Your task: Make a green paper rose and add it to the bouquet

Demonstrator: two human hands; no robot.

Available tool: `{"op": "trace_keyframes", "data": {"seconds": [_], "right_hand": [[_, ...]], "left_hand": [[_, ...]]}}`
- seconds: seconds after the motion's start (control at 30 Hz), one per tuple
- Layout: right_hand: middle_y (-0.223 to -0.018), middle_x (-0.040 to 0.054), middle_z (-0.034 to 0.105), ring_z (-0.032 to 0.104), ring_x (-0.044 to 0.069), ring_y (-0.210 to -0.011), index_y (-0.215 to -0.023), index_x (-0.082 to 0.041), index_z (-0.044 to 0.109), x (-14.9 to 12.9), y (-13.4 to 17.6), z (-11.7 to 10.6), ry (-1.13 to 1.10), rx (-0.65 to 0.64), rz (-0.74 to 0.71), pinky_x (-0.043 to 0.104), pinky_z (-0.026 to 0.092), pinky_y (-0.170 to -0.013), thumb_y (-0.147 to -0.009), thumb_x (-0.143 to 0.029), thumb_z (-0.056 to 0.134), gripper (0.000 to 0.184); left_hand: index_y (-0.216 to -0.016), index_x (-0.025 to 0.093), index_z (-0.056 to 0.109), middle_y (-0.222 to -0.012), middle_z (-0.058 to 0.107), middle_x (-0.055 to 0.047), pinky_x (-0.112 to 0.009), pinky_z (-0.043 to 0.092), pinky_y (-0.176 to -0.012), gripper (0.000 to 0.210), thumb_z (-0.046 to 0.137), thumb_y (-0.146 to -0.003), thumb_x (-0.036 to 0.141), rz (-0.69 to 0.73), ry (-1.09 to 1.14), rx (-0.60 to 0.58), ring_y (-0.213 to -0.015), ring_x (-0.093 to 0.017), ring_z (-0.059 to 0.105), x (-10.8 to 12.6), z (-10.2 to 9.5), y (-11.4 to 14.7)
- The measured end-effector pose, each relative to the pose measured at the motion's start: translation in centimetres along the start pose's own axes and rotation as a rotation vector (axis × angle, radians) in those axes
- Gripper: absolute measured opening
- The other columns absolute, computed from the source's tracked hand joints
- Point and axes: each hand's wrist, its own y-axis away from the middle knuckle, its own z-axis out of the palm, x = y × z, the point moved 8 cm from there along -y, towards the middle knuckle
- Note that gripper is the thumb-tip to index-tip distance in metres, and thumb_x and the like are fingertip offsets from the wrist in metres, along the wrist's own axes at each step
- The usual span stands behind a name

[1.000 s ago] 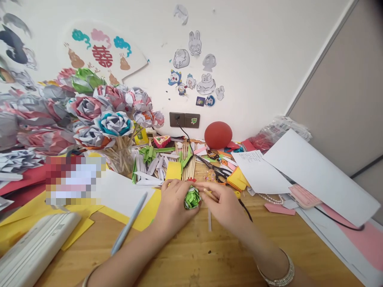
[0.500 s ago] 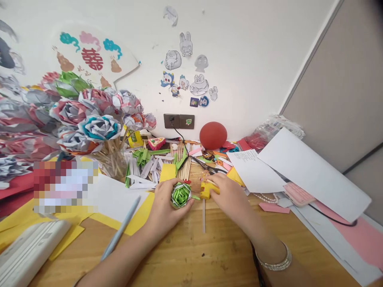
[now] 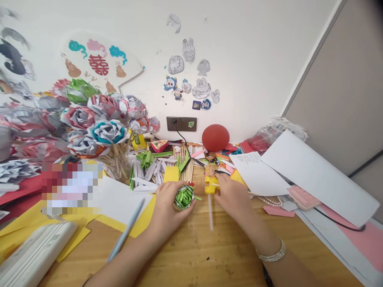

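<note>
My left hand (image 3: 168,205) is curled round a green and white folded-paper flower (image 3: 183,197), whose layered petals face up at me. A green paper tip sticks out on its right side, close to a yellow hot glue gun (image 3: 210,181). The fingers of my right hand (image 3: 235,196) are closed at the right side of the glue gun, and part of its grip is hidden behind them. From the rear of the gun a translucent glue stick (image 3: 210,213) points towards me.
A clear container of paper flowers (image 3: 109,133) stands at the left. Wooden sticks (image 3: 187,173) and paper strips (image 3: 149,171) lie behind my hands, near a red balloon (image 3: 216,138). A pale blue pen (image 3: 127,227) and a white power strip (image 3: 38,249) lie at the left.
The glue gun has turned slightly in my right hand, and more of its yellow body shows. My left hand still holds the flower. The whole view has shifted a little.
</note>
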Motion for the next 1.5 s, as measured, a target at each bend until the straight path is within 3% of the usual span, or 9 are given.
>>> {"op": "trace_keyframes", "data": {"seconds": [0.13, 0.23, 0.4, 0.6, 0.73, 1.03, 1.3, 1.5], "right_hand": [[-0.092, 0.0084, 0.068, 0.064, 0.024, -0.077, -0.110, -0.015, 0.055, 0.7, 1.2, -3.8, -0.222, 0.386, -0.020, 0.030, 0.047, -0.063, -0.068, -0.024, 0.053, 0.044], [-0.078, 0.0035, 0.069, 0.064, 0.020, -0.064, -0.101, -0.018, 0.057, 0.6, 2.1, -5.6, -0.453, 0.492, -0.038, 0.028, 0.049, -0.057, -0.068, -0.023, 0.052, 0.034], [-0.066, -0.0001, 0.065, 0.061, 0.015, -0.054, -0.079, -0.021, 0.056, -1.5, 2.9, -7.2, -0.652, 0.481, -0.207, 0.023, 0.047, -0.049, -0.070, -0.025, 0.053, 0.010], [-0.065, 0.0001, 0.065, 0.060, 0.015, -0.053, -0.084, -0.021, 0.056, -3.2, 3.7, -7.6, -0.605, 0.499, -0.433, 0.024, 0.046, -0.049, -0.073, -0.029, 0.051, 0.015], [-0.064, 0.0017, 0.065, 0.060, 0.015, -0.053, -0.085, -0.019, 0.057, -3.8, 3.9, -7.2, -0.538, 0.490, -0.501, 0.024, 0.045, -0.049, -0.075, -0.033, 0.051, 0.018], [-0.057, 0.0012, 0.062, 0.058, 0.014, -0.049, -0.075, -0.019, 0.057, -3.5, 2.9, -5.0, -0.506, 0.402, -0.389, 0.023, 0.041, -0.047, -0.076, -0.042, 0.051, 0.024], [-0.059, 0.0018, 0.063, 0.059, 0.015, -0.051, -0.076, -0.019, 0.056, -3.8, 3.1, -5.1, -0.524, 0.399, -0.392, 0.023, 0.042, -0.048, -0.075, -0.042, 0.053, 0.023], [-0.070, 0.0017, 0.068, 0.065, 0.016, -0.056, -0.092, -0.021, 0.053, -3.3, 2.5, -4.3, -0.686, 0.265, -0.289, 0.022, 0.047, -0.050, -0.070, -0.040, 0.058, 0.029]], "left_hand": [[-0.099, 0.022, 0.048, -0.087, 0.063, -0.002, -0.037, 0.042, -0.078, 0.032, 0.064, -0.073, 0.030, -0.003, -0.032, 0.104, -0.083, -0.022, 0.058, -0.1, -1.1, -0.1], [-0.097, 0.023, 0.048, -0.087, 0.063, -0.002, -0.037, 0.042, -0.079, 0.030, 0.063, -0.073, 0.030, -0.004, -0.041, 0.149, -0.082, -0.022, 0.058, -0.1, -1.8, -0.3], [-0.099, 0.024, 0.049, -0.088, 0.063, -0.002, -0.037, 0.041, -0.079, 0.027, 0.061, -0.075, 0.028, -0.018, -0.030, 0.176, -0.084, -0.022, 0.058, -0.3, -2.5, -0.5], [-0.097, 0.023, 0.047, -0.087, 0.061, -0.003, -0.037, 0.040, -0.078, 0.026, 0.061, -0.076, 0.030, -0.019, -0.045, 0.188, -0.084, -0.022, 0.057, -0.3, -2.7, -0.6], [-0.096, 0.023, 0.048, -0.088, 0.062, -0.003, -0.039, 0.039, -0.080, 0.026, 0.060, -0.075, 0.030, -0.048, -0.071, 0.139, -0.084, -0.022, 0.057, -0.7, -2.1, -0.7], [-0.097, 0.023, 0.047, -0.089, 0.062, -0.003, -0.040, 0.039, -0.081, 0.027, 0.061, -0.074, 0.030, -0.095, -0.106, 0.073, -0.085, -0.024, 0.057, -1.8, -0.9, -0.5], [-0.094, 0.023, 0.047, -0.085, 0.062, -0.002, -0.039, 0.039, -0.079, 0.026, 0.060, -0.072, 0.026, -0.032, -0.108, 0.105, -0.082, -0.023, 0.058, -1.0, -1.2, -0.4], [-0.095, 0.023, 0.046, -0.084, 0.061, -0.002, -0.039, 0.039, -0.080, 0.027, 0.061, -0.073, 0.027, -0.023, -0.115, 0.135, -0.081, -0.023, 0.057, -1.0, -1.5, -0.3]]}}
